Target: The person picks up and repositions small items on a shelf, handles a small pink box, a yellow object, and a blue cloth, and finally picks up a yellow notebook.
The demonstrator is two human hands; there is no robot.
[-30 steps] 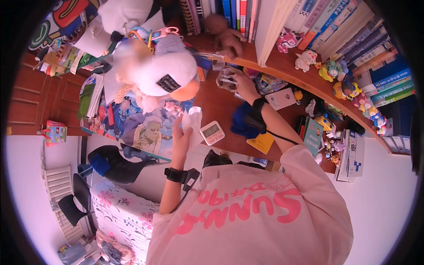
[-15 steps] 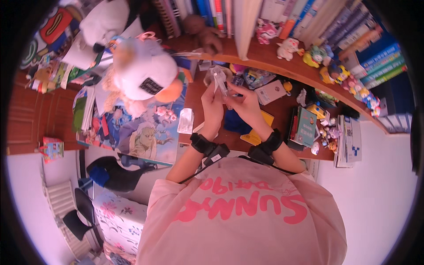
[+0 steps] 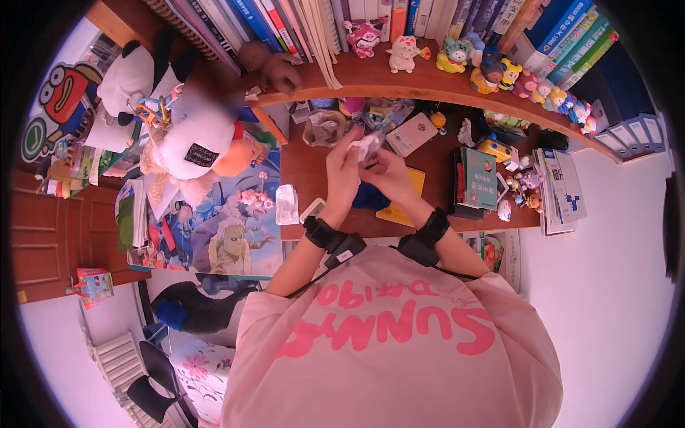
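Note:
A crumpled, whitish see-through plastic wrapper (image 3: 366, 145) is held up over the desk in front of me. My left hand (image 3: 344, 175) grips it with the fingertips from the left. My right hand (image 3: 394, 177) meets its lower right side, thumb and fingers curled together in a pinch; part of that grip is hidden. Beneath the hands lie a dark blue cloth-like thing (image 3: 371, 197) and a yellow notebook (image 3: 409, 192). Beyond my left hand stands an open crumpled paper bag (image 3: 323, 129). By my left wrist is a small white-rimmed object (image 3: 312, 211).
Along the back runs a curved shelf (image 3: 342, 87) with books and small figurines. A large white plush toy (image 3: 191, 146) stands left, by a white packet (image 3: 287, 205). A pale card box (image 3: 412, 134) lies behind my right hand; stacked books (image 3: 478, 178) sit to the right.
The view has shifted, so shelf and toys sit differently. The wrapper looks more bunched up, and my right fingers have gone from spread to curled in below it.

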